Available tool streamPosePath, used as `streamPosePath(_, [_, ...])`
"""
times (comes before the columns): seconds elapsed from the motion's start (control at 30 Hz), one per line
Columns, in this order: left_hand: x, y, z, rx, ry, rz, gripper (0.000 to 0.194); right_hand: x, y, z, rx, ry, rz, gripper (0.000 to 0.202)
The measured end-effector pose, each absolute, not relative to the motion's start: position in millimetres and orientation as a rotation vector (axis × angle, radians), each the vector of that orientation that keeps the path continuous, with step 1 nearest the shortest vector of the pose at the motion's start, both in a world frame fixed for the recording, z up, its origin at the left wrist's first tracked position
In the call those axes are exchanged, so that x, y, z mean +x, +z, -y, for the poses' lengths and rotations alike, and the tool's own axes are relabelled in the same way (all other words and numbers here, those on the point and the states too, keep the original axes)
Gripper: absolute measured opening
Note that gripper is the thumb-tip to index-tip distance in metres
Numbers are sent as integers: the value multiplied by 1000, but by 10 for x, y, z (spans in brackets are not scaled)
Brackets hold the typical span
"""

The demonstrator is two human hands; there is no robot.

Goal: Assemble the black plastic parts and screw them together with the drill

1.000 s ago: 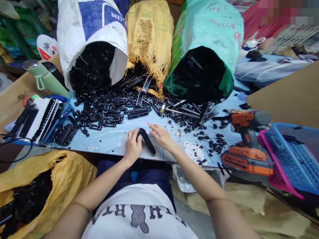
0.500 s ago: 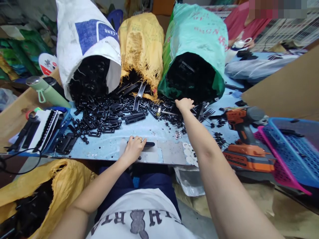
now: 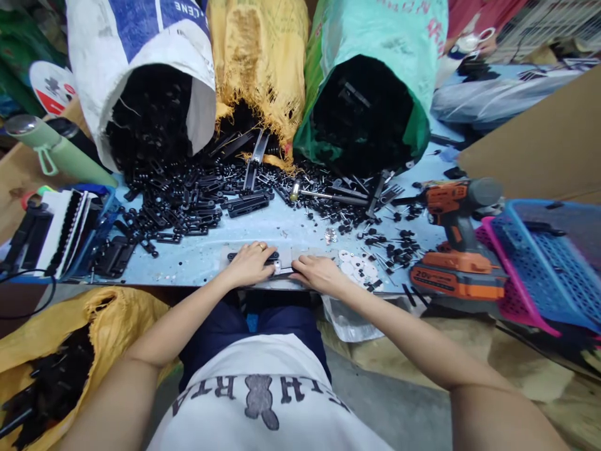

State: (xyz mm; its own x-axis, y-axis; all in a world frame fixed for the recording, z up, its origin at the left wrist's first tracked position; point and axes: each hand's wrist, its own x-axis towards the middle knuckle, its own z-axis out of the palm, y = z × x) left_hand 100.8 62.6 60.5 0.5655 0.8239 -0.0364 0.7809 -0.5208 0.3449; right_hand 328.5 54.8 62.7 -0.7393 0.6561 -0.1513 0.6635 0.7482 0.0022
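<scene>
At the front edge of the bench, my left hand (image 3: 250, 264) presses down with its fingers closed over a long, narrow black plastic piece (image 3: 231, 256), whose ends show on both sides of the fingers. My right hand (image 3: 320, 274) is just to the right, fingertips drawn together over something small and dark that I cannot make out. Both hands are over flat grey plates (image 3: 284, 266) set along the edge. White round discs (image 3: 359, 268) lie to the right of my right hand. A hammer (image 3: 328, 196) rests farther back among loose black parts.
White (image 3: 141, 19), yellow (image 3: 258, 56) and green (image 3: 375, 31) sacks of black parts stand open at the back. A heap of black links (image 3: 183, 207) spreads before them. An orange cordless drill (image 3: 457, 269) and blue basket (image 3: 554, 263) are right; a green bottle (image 3: 61, 150) is left.
My right hand has come back from the parts under the green sack to the front edge, beside my left. My left hand stays on the black piece. The view has tilted downward.
</scene>
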Motion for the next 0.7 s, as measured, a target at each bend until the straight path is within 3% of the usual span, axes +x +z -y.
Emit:
streamPosePath(0.1, [1042, 603, -605, 2497, 216, -1308, 63, 3234, 617, -546, 1131, -49, -2777, 40])
streamPosePath(0.17, [1034, 573, -583, 2491, 256, -1325, 67, 3193, 683, -525, 1172, 12, -2780, 42])
streamPosePath(0.43, [969, 447, -547, 2465, 497, -1323, 41, 3080, 884, -493, 1216, 115, -2797, 39])
streamPosePath(0.7, [997, 461, -564, 2422, 508, -1394, 39, 3079, 802, -576, 1296, 198, -2809, 39])
